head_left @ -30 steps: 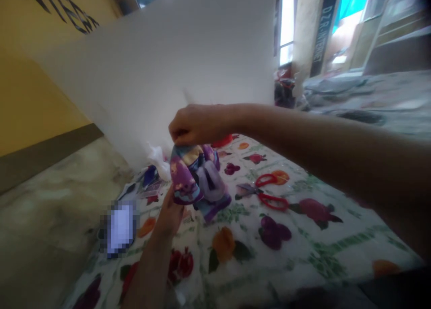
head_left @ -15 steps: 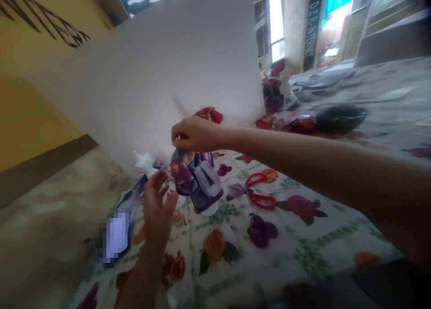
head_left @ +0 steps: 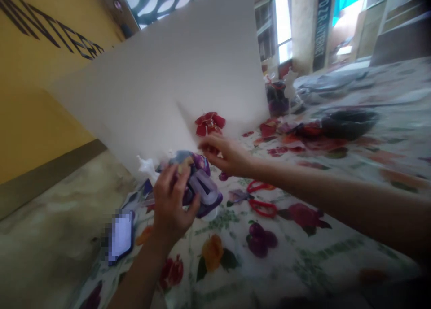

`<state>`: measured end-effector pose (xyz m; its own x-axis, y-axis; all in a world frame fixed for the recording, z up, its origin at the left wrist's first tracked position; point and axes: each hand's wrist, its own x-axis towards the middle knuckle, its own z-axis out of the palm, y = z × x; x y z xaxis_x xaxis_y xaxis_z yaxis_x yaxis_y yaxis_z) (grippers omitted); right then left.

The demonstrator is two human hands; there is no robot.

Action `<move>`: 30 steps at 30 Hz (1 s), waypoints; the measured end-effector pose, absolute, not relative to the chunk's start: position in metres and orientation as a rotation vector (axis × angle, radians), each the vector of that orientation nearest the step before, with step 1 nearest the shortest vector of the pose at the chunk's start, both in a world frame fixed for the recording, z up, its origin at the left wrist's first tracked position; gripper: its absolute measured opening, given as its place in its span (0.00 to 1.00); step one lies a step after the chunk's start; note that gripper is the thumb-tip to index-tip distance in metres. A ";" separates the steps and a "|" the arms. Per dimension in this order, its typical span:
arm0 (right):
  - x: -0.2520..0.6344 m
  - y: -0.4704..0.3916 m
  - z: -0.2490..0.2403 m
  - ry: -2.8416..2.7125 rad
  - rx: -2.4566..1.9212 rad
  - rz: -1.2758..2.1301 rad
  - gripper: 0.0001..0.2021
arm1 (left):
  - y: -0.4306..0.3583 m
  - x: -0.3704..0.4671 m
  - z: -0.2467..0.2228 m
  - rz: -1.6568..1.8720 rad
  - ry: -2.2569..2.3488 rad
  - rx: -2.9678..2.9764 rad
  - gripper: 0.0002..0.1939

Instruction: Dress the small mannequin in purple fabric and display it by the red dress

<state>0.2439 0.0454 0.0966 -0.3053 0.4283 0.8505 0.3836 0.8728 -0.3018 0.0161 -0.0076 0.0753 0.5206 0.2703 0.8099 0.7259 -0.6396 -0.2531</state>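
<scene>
A small purple and dark-blue doll garment (head_left: 206,185), with a lavender panel down its front, stands upright on the flowered cloth on a pale base. My left hand (head_left: 175,201) lies along its left side, fingers over it and thumb at the front lower edge. At its upper right hovers my right hand (head_left: 227,154), its fingers loosely bent and apart, with nothing visible in them. Behind that hand a tiny red garment (head_left: 209,123) stands before the white board. Red-handled scissors (head_left: 262,206) rest to the right of the purple garment.
A white miniature dress form (head_left: 147,165) stands at the left, and another pale one (head_left: 290,87) at the back right. A phone (head_left: 121,232) lies at the left table edge. The white board (head_left: 161,80) closes off the back. Plastic-wrapped items (head_left: 346,120) lie at right.
My right hand has come off the top of the purple garment and moved right and down. My left hand has moved in from the left onto the garment's side. The view has shifted slightly.
</scene>
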 end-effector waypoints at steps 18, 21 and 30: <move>0.241 0.050 0.011 -2.056 -0.480 -0.590 0.17 | -0.001 0.001 0.055 -0.840 -0.730 -2.107 0.30; 0.240 0.042 0.027 -2.055 -0.385 -0.520 0.07 | -0.001 0.001 0.050 -0.766 -0.680 -2.000 0.29; 0.222 0.042 0.094 -1.905 -0.372 0.097 0.02 | -0.003 0.014 0.073 -1.071 -0.915 -2.181 0.24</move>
<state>0.2225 0.0418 0.0945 -0.3143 0.3024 0.8999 0.2093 0.9466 -0.2450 0.0141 -0.0028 0.0730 0.4539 0.3353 0.8255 0.7629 -0.6249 -0.1657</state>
